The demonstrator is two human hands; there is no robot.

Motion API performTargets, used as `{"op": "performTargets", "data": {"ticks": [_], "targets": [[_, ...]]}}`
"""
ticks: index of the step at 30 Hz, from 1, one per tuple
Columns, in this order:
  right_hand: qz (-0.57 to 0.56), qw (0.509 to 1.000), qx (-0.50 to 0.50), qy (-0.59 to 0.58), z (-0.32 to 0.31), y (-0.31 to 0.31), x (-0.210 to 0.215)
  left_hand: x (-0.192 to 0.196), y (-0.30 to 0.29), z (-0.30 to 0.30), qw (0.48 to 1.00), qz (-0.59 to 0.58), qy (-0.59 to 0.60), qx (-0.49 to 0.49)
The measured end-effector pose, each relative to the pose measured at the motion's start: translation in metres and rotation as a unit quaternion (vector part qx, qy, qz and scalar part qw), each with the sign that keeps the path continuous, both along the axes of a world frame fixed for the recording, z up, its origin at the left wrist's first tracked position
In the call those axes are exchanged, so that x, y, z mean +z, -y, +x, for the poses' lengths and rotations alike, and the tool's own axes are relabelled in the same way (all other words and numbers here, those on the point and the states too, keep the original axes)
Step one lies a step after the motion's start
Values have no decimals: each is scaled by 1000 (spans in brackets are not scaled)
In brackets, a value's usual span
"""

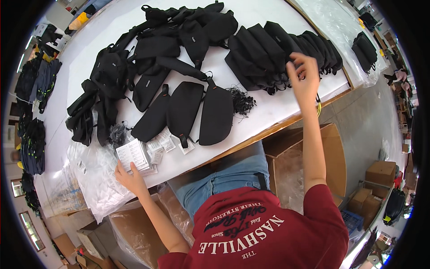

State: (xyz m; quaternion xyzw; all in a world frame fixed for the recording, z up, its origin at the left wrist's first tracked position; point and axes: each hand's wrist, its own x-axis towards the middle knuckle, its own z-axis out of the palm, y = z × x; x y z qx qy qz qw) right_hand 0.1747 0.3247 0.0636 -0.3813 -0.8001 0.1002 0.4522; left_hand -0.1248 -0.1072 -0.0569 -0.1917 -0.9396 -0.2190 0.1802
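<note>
My left hand (131,179) is at the near edge of the white table, its thumb and fingers closed on the near corner of a stack of white printed cards (131,154). My right hand (305,78) is raised over a row of black sling bags (264,49), fingers bent and apart, with nothing visible in them. Between the hands lie several loose black bags, among them a flat one (216,115) and its neighbour (184,110). A bunch of thin black cords (242,102) rests beside them; another dark tangle (118,133) sits by the cards.
More black bags (109,71) heap across the far left of the table (264,110). Clear plastic bags (96,172) hang over its near left edge. Below stand open cardboard boxes (333,152). Another black bag (365,50) lies on plastic at the far right.
</note>
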Motion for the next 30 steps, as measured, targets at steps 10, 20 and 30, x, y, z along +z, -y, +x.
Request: {"op": "performTargets", "data": {"ticks": [10, 20, 30], "targets": [[-130, 890, 292, 326, -23, 68, -92, 36, -10, -10, 982, 73, 175, 4], [-165, 906, 325, 216, -32, 55, -51, 46, -15, 20, 811, 465, 355, -15], [-73, 977, 198, -5, -45, 27, 39, 85, -67, 75, 806, 362, 448, -137]]}}
